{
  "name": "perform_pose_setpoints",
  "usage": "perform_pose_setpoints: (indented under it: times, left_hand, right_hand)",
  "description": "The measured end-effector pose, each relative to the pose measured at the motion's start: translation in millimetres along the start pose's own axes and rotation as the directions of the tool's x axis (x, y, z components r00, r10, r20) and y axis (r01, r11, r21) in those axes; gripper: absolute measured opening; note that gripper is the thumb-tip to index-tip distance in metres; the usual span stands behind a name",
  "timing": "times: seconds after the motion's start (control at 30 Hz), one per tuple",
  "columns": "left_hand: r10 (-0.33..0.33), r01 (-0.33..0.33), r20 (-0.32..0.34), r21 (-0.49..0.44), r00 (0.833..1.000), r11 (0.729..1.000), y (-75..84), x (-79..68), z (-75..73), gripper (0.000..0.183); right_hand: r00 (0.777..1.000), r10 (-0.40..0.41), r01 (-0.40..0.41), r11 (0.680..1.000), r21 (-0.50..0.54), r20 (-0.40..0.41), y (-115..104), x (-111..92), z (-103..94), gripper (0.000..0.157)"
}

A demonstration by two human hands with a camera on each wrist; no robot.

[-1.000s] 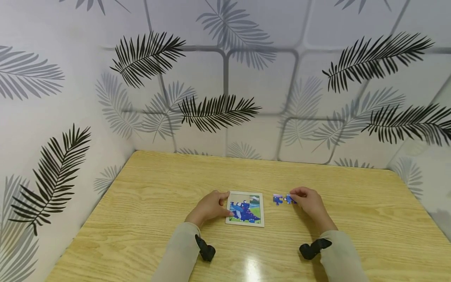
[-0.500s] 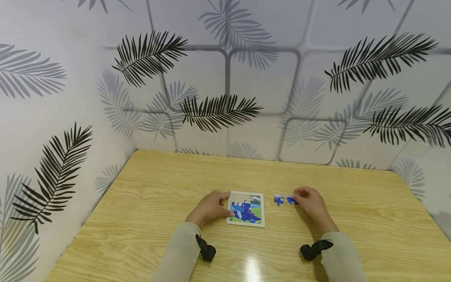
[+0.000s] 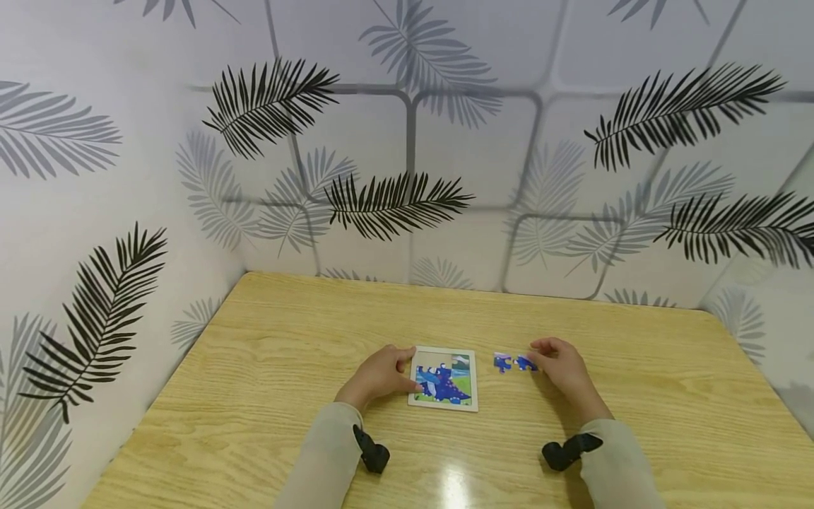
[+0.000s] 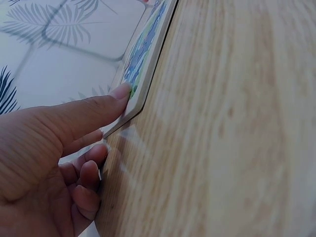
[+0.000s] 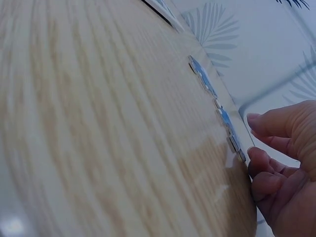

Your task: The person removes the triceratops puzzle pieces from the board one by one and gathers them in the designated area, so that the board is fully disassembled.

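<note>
My left hand holds the left side of a square, pale-framed jigsaw puzzle, which lies flat and shows a blue dinosaur. In the left wrist view the thumb lies over the puzzle's frame near its corner, with the other fingers curled below. To the right of the puzzle, two loose blue jigsaw pieces lie side by side: a left piece and a right piece. My right hand is at the right piece, fingertips close to its outer edge. In the right wrist view its thumb and loosely bent fingers stand apart.
Everything lies on a wood-grain table. A pale wall with leaf patterns rises behind it. Each wrist wears a black camera, the left one and the right one close above the tabletop.
The right piece is turned slightly and shows more beside my right fingertips, which have shifted a little to the right. My left hand and the framed puzzle hold their place.
</note>
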State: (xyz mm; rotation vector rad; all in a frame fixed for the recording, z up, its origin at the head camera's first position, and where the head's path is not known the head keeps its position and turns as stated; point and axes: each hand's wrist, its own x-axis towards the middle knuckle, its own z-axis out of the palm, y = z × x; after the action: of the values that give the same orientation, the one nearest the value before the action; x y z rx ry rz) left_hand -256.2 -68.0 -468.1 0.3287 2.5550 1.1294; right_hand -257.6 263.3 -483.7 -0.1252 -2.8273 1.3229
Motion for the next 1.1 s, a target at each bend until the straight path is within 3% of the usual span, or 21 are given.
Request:
perform_pose_setpoints:
  times: [0.63, 1.1]
  left_hand:
    - [0.033, -0.033, -0.004, -0.006, 0.999, 0.999, -1.9, 0.0, 0.8, 0.078]
    - [0.023, -0.023, -0.003, -0.003, 1.0, 1.0, -2.0, 0.4, 1.1, 0.078]
  right_hand:
    - [0.999, -0.036, 0.037, 0.999, 0.02, -0.018, -25.6, 2.9, 11.9, 0.025]
    - [0.995, -0.082, 0.079, 0.996, 0.047, 0.054, -51.2, 0.8, 47.8, 0.019]
